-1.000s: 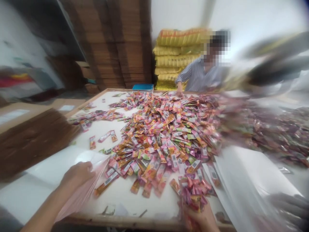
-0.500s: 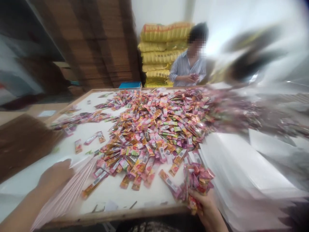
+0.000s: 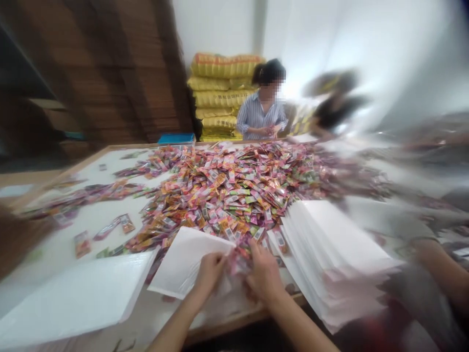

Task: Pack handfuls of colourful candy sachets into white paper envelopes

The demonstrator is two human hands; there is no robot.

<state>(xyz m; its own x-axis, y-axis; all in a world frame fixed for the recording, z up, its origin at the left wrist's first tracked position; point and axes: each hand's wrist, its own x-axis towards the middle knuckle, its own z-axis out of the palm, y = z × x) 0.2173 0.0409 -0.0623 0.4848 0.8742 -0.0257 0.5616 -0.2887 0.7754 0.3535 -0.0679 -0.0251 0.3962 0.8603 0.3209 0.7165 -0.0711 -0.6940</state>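
Observation:
A white envelope is tilted over the near part of the table, pinched at its right edge by my left hand. My right hand is closed round a bunch of small colourful snack packets, right at the envelope's edge. Whether any packets are inside the envelope I cannot tell. Beyond both hands spreads a large heap of the same packets, mostly pink, orange and purple.
White envelopes lie stacked at left, and another fanned stack sits at right. A wooden rim edges the table. Two people stand across it, with yellow sacks behind. Another person's arm shows at right.
My left hand has come from the left stack to the middle, with a white envelope in it. My right hand has carried its packets leftward and up to the envelope. The view has shifted right.

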